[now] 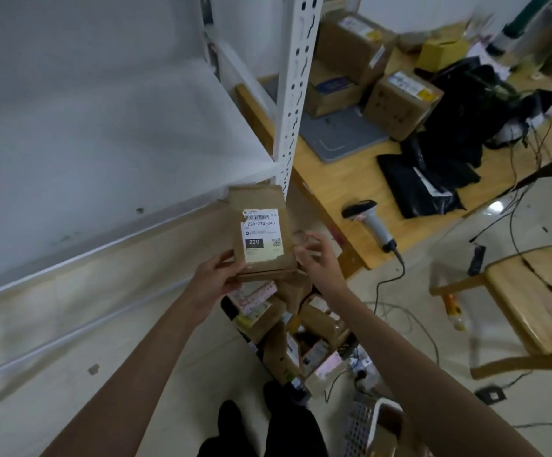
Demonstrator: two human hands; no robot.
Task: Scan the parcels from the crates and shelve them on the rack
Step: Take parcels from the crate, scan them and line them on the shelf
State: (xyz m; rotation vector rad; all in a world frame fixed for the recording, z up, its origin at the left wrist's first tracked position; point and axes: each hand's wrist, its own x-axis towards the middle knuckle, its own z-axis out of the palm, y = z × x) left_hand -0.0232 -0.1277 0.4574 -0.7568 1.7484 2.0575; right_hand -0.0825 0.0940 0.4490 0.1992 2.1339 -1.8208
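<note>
Parcel point(263, 235) faces label-up, readable: left hand point(217, 280) grips its seven-o'clock corner, right hand point(316, 255) hovers loosely curled, holding nothing. Scanner point(372, 222) lies on the counter point(344, 183) at two o'clock.

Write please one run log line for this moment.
left hand: grips parcel | right hand: at parcel's right edge, grip unclear | label: up | scanner: lying on table

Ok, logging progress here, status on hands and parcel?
Left hand grips the parcel, label up. Right hand at its right edge, grip unclear. Scanner lies on table. Nothing blocks the rack.
</note>
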